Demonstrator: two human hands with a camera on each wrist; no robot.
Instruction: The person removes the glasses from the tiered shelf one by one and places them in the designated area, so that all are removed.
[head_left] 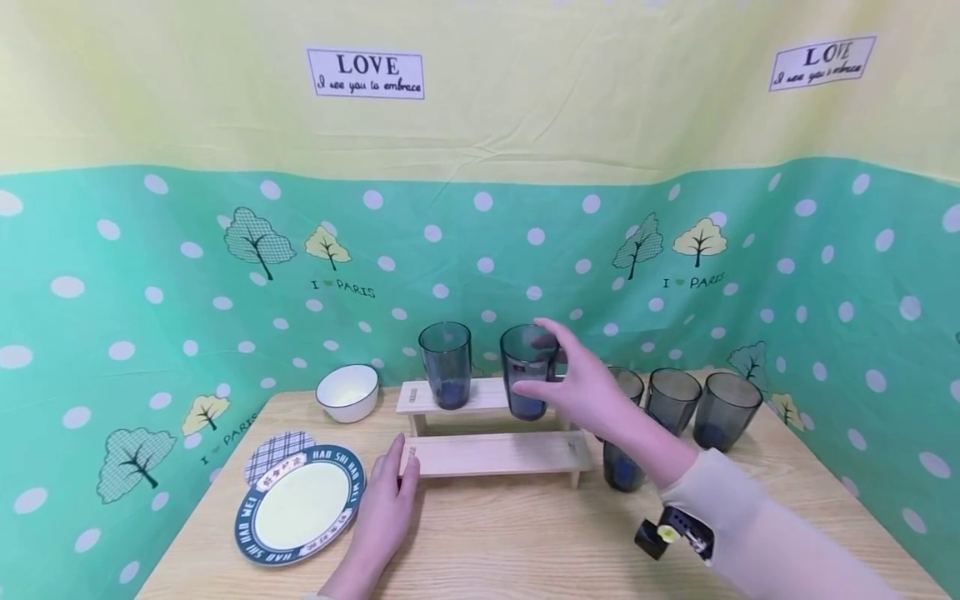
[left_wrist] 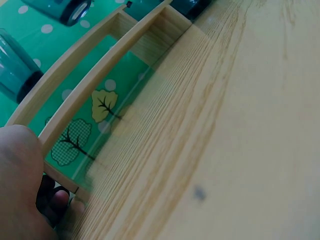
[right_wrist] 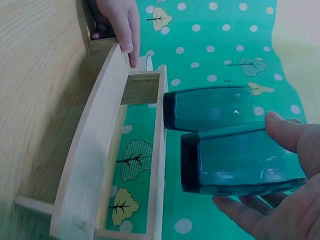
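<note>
A tinted glass tumbler (head_left: 527, 375) is gripped in my right hand (head_left: 588, 392), thumb on one side and fingers on the other. In the right wrist view a gap shows between the base of this tumbler (right_wrist: 240, 162) and the upper shelf. Another tumbler (head_left: 447, 367) stands upright on the left part of that shelf. The two-step wooden rack (head_left: 495, 455) stands on the table. At the left end of its lower step, my left hand (head_left: 386, 504) holds the rack, with some fingers curled by the end leg in the left wrist view.
Several more tumblers (head_left: 726, 408) stand right of the rack, partly behind my right forearm. On the left are a white bowl (head_left: 348, 396), a blue-rimmed plate (head_left: 352, 479) and a checked round piece (head_left: 273, 450) partly under the plate. A patterned cloth hangs behind the wooden table (head_left: 510, 542).
</note>
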